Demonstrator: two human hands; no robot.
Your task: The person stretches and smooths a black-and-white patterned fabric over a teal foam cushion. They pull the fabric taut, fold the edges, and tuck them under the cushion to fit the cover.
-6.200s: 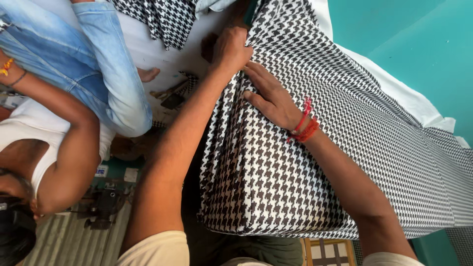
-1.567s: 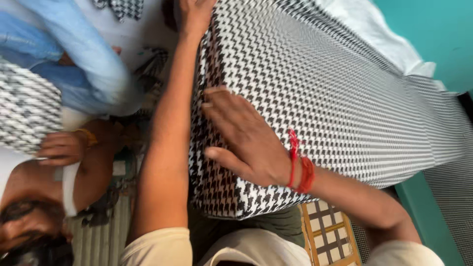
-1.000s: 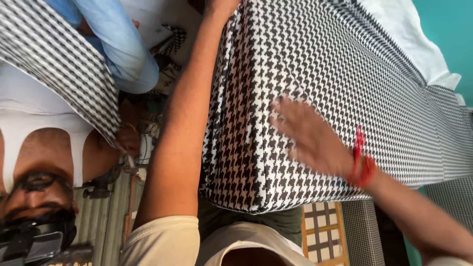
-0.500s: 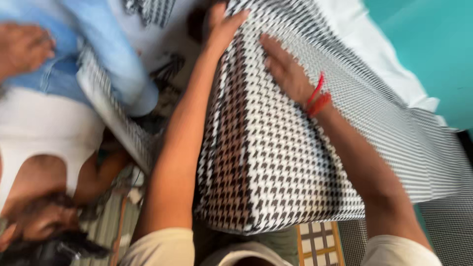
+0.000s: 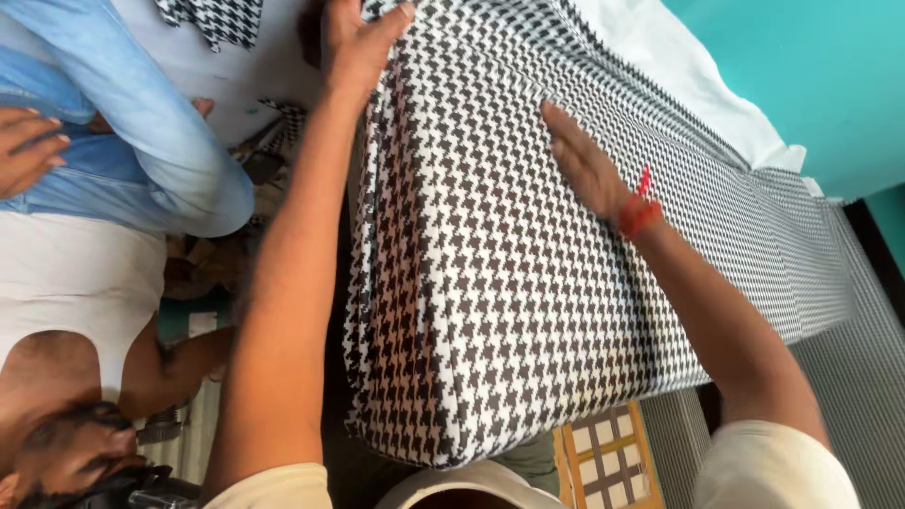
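Since before, right hand (image 5: 580, 160) slid flatter, open on woven houndstooth fabric (image 5: 490, 283); left hand (image 5: 353, 47) grips its folded edge.

The left hand (image 5: 356, 42) grips the far corner of a black-and-white houndstooth fabric (image 5: 490, 311) stretched over what looks like a cushion, fingers curled over its edge. The right hand (image 5: 584, 165), with a red thread at the wrist, lies flat on top. Beside them another person in a blue denim sleeve (image 5: 141, 123) sits on the floor.

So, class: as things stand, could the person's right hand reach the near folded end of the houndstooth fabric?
Probably yes. The right hand lies flat on the houndstooth fabric, and nothing sits on the cloth between it and the near end. The left hand grips the far edge, out of the way.
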